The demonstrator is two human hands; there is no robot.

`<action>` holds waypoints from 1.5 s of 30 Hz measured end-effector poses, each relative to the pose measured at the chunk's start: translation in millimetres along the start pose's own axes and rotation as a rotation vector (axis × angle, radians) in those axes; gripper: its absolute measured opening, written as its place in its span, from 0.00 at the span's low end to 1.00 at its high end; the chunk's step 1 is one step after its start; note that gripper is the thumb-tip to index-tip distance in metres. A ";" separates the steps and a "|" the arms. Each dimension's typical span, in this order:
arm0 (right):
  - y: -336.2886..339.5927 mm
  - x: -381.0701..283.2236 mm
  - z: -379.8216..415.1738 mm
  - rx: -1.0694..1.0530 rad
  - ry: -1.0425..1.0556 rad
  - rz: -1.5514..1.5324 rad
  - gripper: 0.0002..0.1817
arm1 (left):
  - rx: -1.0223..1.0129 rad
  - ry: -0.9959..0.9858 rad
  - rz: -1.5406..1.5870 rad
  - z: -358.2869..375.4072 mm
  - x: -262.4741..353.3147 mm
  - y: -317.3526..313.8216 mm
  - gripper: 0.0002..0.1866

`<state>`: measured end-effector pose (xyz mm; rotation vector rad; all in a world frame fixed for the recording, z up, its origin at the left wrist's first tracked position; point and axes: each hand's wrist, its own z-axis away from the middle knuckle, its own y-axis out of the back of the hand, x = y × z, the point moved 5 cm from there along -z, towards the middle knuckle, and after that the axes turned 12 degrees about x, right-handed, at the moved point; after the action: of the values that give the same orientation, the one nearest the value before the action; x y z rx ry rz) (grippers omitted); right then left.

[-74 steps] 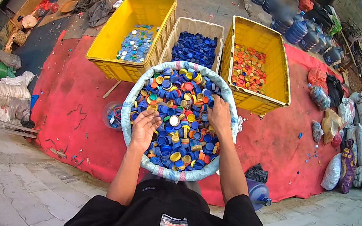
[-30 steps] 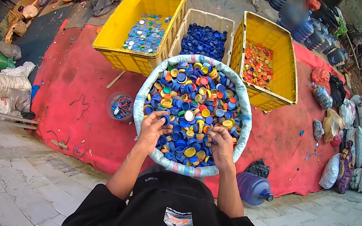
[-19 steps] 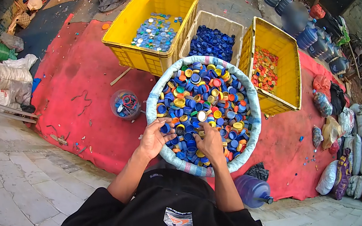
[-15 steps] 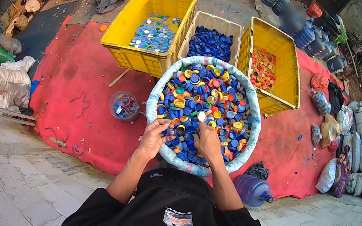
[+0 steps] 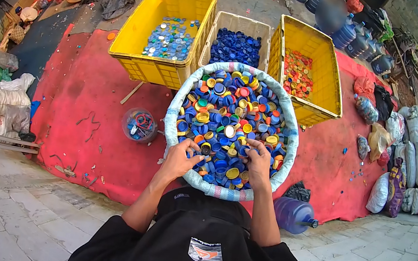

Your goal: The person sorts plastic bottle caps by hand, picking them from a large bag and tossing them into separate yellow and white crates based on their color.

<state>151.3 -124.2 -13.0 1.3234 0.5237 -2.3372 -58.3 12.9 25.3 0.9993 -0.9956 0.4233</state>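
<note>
A round basket with a pale blue cloth rim (image 5: 292, 145) is filled with bottle caps (image 5: 223, 111), mostly blue, with yellow, orange, red and white ones among them. Over its lower left part is my left hand (image 5: 182, 157), its fingers bent near a dark cap; what lies between them is too small to tell. My right hand (image 5: 259, 162) is over the lower right part, thumb and fingers closed on a blue cap (image 5: 244, 150). A white cap (image 5: 229, 131) lies on the pile between and beyond both hands.
Beyond the basket stand a left yellow crate (image 5: 155, 71), a whitish crate (image 5: 245, 22) of blue caps and a right yellow crate (image 5: 311, 106). A clear tub (image 5: 140, 125) is at the left, a large water bottle (image 5: 294, 215) at the lower right, and sacks (image 5: 379, 191) farther right.
My right hand has moved right, away from the white cap, and now pinches a blue cap. My left hand has shifted slightly lower. The view has moved a little.
</note>
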 end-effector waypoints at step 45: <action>-35.2 -17.1 26.7 -0.243 -0.254 -0.644 0.35 | -0.391 0.677 1.592 -30.1 20.6 -55.6 0.27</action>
<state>122.1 -105.0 19.0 0.8002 1.2497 -2.7601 6.1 7.6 9.7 -0.5015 -0.9902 1.6475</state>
